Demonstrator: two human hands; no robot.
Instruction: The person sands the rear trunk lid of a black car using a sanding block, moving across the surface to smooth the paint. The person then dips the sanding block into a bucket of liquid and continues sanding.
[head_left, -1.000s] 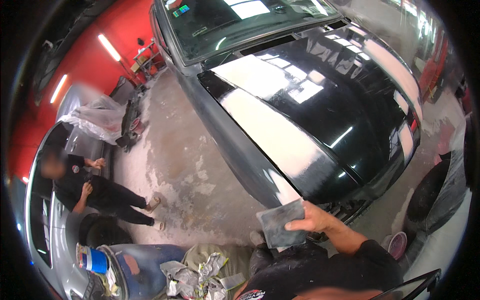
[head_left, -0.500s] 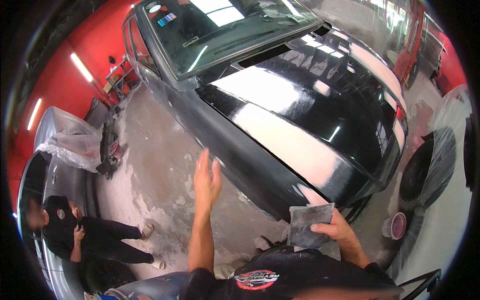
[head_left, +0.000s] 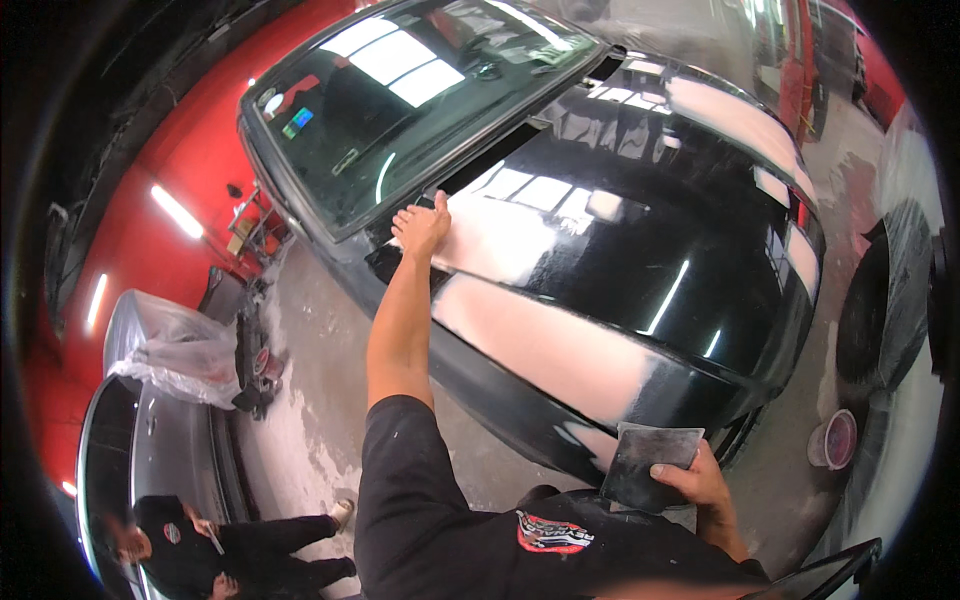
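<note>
Fingers (head_left: pixel 668 472) of the right hand (head_left: pixel 700 485) are pinching a grey sanding sheet (head_left: pixel 647 465) by its lower corner, near the car's front edge; it is looking thin, light and floppy. Left hand (head_left: pixel 422 225) is lying flat, fingers together, on a dull sanded patch (head_left: pixel 500 235) of the glossy black hood (head_left: pixel 680 250). Beyond, a dusty concrete floor (head_left: pixel 300 330), red wall and crouching person (head_left: pixel 215 550) are showing.

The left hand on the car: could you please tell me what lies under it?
The left hand rests flat on a pale sanded patch of the black hood, near the windshield. The surface directly beneath the palm is covered.
</note>
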